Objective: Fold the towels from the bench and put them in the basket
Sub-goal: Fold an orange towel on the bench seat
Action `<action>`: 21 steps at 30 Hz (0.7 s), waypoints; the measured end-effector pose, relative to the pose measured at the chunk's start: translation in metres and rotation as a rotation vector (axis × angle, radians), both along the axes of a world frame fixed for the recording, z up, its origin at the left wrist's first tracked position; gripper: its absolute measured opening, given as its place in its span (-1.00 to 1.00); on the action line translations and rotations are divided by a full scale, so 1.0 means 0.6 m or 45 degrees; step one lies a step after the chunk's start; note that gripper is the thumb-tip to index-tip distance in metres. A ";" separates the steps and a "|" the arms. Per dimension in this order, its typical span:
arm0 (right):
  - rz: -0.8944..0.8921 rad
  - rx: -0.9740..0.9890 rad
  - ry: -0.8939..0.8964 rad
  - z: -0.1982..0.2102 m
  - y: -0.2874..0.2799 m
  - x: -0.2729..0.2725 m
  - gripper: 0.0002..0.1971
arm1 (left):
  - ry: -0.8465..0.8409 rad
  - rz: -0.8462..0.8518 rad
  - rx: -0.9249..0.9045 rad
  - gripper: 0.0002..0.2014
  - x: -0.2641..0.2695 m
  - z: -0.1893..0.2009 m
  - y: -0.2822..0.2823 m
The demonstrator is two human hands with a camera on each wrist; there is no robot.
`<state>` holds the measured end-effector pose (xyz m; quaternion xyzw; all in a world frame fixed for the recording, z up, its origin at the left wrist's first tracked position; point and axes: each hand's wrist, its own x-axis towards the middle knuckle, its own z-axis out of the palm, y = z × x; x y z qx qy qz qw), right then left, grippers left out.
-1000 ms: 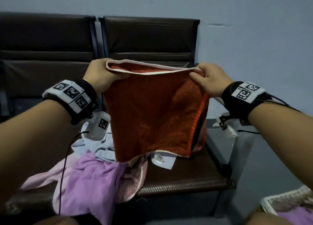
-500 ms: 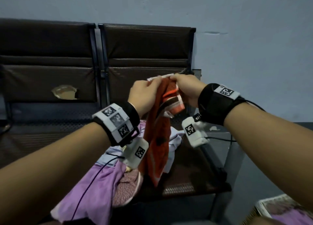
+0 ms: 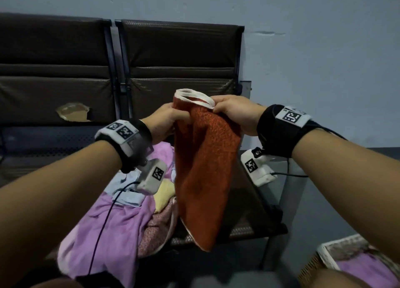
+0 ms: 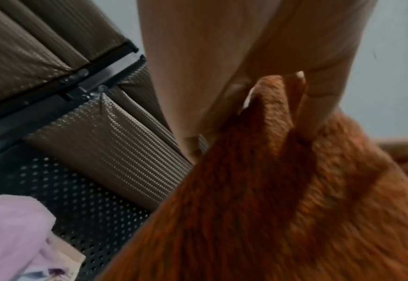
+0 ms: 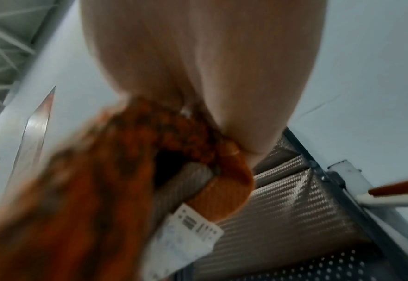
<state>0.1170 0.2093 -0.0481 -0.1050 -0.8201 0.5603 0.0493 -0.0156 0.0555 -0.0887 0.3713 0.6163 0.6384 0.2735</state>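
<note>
Your left hand (image 3: 166, 123) and right hand (image 3: 234, 114) both pinch the fuzzy orange towel (image 3: 203, 168) (white edge at 12 o'clock), hanging long above the bench (image 3: 249, 222); woven basket (image 3: 324, 255) at 4 o'clock.

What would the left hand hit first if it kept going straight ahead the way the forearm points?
Past the orange towel it grips, the left hand points up and forward at the brown backrest of the bench. That padded backrest looks like the first thing in line, though the gap is hard to judge.
</note>
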 end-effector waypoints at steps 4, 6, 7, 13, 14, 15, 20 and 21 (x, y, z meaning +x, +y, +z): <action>-0.083 0.474 -0.082 0.002 0.046 -0.017 -0.73 | 0.109 0.149 -0.103 -0.86 -0.041 0.000 0.018; -0.198 0.697 -0.126 -0.001 0.074 -0.027 -0.76 | 0.282 0.283 -0.156 -0.94 -0.057 -0.003 0.040; -0.284 0.796 -0.103 -0.003 0.086 -0.032 -0.80 | 0.358 0.339 -0.171 -0.96 -0.063 -0.003 0.051; -0.626 0.791 0.404 -0.020 0.124 -0.052 -0.92 | 0.396 0.472 0.166 -0.96 -0.071 0.017 0.094; -0.635 0.732 0.474 -0.021 0.125 -0.051 -0.93 | 0.398 0.436 0.229 -0.94 -0.071 0.019 0.092; -0.624 0.664 0.518 -0.024 0.127 -0.049 -0.95 | 0.406 0.392 0.277 -0.89 -0.071 0.018 0.087; -0.348 0.741 0.300 -0.095 0.115 -0.012 -0.93 | 0.479 0.249 0.066 -0.79 -0.057 -0.074 0.027; -0.274 0.806 0.190 -0.118 0.108 -0.001 -0.92 | 0.483 0.194 -0.041 -0.79 -0.048 -0.101 0.014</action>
